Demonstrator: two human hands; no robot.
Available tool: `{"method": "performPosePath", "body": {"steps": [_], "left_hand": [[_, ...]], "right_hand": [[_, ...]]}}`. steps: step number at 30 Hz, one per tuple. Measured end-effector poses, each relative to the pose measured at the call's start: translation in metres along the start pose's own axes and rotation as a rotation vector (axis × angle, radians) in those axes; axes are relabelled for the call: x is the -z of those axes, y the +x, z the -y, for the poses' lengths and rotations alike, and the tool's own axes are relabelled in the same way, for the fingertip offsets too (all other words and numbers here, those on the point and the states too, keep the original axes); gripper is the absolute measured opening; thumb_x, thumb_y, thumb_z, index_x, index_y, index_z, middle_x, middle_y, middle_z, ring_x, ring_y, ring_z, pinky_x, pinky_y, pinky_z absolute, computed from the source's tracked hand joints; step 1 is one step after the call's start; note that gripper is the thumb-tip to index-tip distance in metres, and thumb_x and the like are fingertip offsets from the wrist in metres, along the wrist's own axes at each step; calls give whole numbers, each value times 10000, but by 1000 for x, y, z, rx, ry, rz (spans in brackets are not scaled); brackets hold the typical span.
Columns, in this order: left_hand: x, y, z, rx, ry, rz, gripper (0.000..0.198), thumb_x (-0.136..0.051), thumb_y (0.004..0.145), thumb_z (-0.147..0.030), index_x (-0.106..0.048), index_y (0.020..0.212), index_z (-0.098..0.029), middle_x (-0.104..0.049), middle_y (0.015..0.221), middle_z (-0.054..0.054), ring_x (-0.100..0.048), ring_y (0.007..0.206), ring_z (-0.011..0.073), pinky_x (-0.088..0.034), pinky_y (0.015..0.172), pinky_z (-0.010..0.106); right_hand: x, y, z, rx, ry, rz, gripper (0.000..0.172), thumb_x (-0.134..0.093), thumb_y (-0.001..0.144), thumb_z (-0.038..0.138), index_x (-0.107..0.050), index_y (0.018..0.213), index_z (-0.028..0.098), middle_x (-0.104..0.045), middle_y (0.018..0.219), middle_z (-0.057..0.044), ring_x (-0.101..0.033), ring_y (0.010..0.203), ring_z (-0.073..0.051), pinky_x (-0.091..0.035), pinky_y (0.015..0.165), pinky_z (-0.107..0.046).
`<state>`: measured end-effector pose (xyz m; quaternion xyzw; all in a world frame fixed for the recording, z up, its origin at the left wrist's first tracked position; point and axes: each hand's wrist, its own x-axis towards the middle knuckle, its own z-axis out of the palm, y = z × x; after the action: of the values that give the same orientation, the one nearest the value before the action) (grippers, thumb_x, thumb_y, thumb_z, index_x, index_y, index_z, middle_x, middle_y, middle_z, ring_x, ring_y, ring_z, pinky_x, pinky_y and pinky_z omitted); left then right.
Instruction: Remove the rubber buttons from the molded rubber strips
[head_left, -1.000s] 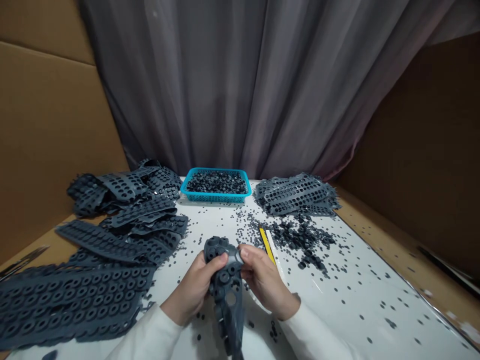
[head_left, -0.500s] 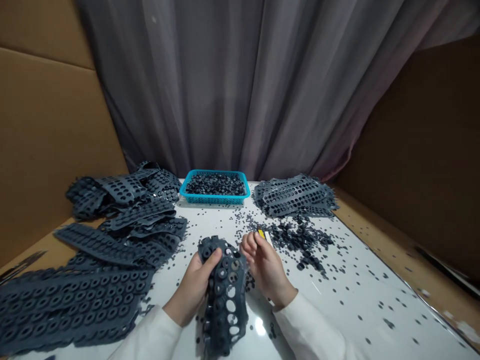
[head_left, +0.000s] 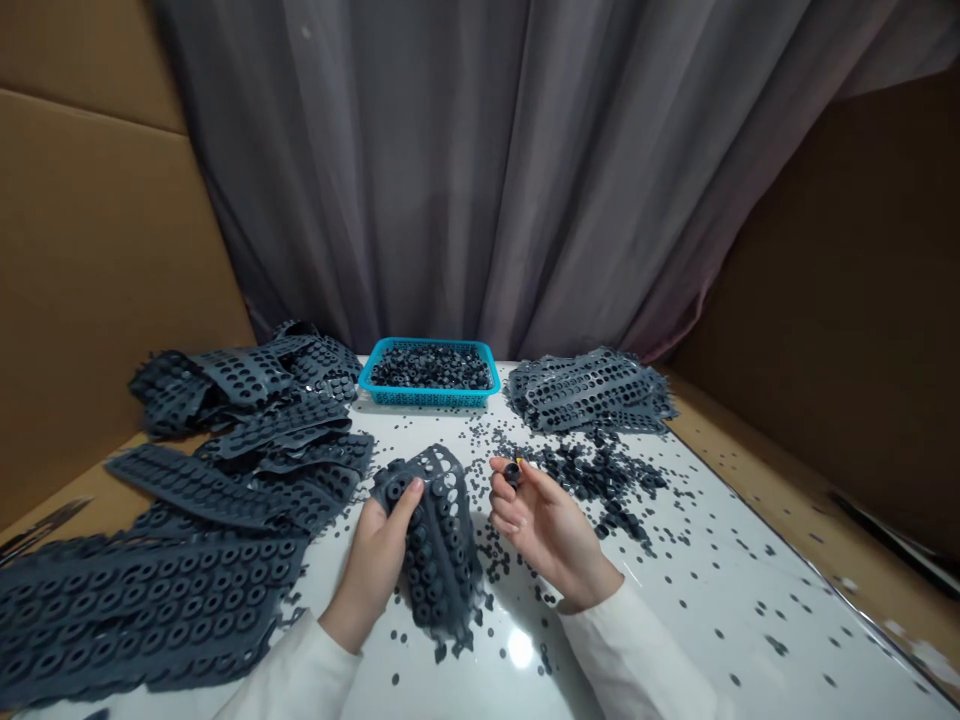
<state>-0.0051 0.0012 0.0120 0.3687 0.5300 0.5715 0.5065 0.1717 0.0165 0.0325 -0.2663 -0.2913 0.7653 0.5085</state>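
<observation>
My left hand [head_left: 373, 560] grips a punched, dark grey rubber sheet [head_left: 439, 545] that hangs in a curved fold over the white table [head_left: 675, 610]. Several small rings remain seated in the sheet. My right hand [head_left: 544, 525] is apart from the sheet, pinching a small dark rubber ring [head_left: 512, 474] between thumb and forefinger. Just behind that ring, only a tiny tip of a yellow object [head_left: 518, 461] shows.
A turquoise plastic basket [head_left: 427, 397] full of small dark rings stands at the back. Stacked rubber sheets [head_left: 150, 610] fill the left side, with another stack [head_left: 589, 388] at back right. Loose rings [head_left: 600, 475] lie scattered across the table. Cardboard walls [head_left: 90, 300] and a grey curtain [head_left: 480, 170] surround it.
My right hand has moved away from the sheet to the right, now pinching a small ring. The sheet has shifted left and folded differently in my left hand. The yellow object is almost hidden.
</observation>
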Motion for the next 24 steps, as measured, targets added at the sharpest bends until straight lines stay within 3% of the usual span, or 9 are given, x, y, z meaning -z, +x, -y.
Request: {"method": "performPosePath", "body": {"steps": [2,5,10,13,15,20,22,24], "left_hand": [[1,-1,1,15,57,-1,405,-689,671,-491,-623,864,-140,-690,829,38,-620,866,232,-475,750,285],[0,-4,0,18,137,122,381,-730,643,-409,-635,883,-129,-691,833,60,-624,856,240,-472,778,310],[-2,-10,-8,-6,94,451,320,-648,760,-351,-630,996,-135,-683,982,83,-605,966,234,-448,867,312],[-1,-12,-14,-34,90,503,326,-629,778,-354,-633,1022,-137,-681,989,81,-610,946,236,-459,846,311],[1,-13,-17,-81,178,495,301,-605,794,-369,-651,981,-137,-688,933,80,-619,891,240,-476,790,309],[5,-11,-17,-279,487,501,248,-664,736,-356,-688,889,-162,-688,873,64,-606,845,245,-467,759,299],[5,-12,-16,-250,455,524,289,-697,704,-346,-679,936,-174,-687,921,55,-603,870,237,-458,786,294],[5,-12,-15,-132,331,591,289,-687,716,-357,-674,937,-171,-689,921,53,-607,868,223,-459,788,287]], "right_hand": [[0,-1,-1,-13,-60,19,288,-463,816,446,-539,896,180,-350,642,35,-218,463,-82,-239,466,-224],[-1,-3,-4,35,-276,-2,301,-486,816,488,-486,778,189,-301,595,56,-220,470,-85,-221,476,-225],[-5,-8,-8,336,-1082,-72,306,-599,784,390,-415,647,189,-349,558,55,-326,526,-102,-233,501,-227],[-10,-12,-5,479,-1376,16,276,-547,826,339,-413,638,187,-416,592,35,-389,565,-116,-261,529,-237],[-12,-15,-2,483,-1492,57,290,-497,860,334,-404,628,187,-433,595,28,-399,563,-120,-259,532,-243],[-16,-20,2,386,-1543,158,322,-441,896,317,-408,605,183,-456,581,22,-405,550,-116,-244,541,-249],[-16,-20,1,328,-1436,200,360,-443,894,324,-384,570,181,-410,549,32,-370,530,-107,-228,532,-248],[-14,-19,-3,201,-1211,254,414,-454,882,387,-359,536,180,-337,518,45,-322,507,-97,-213,511,-242]]}}
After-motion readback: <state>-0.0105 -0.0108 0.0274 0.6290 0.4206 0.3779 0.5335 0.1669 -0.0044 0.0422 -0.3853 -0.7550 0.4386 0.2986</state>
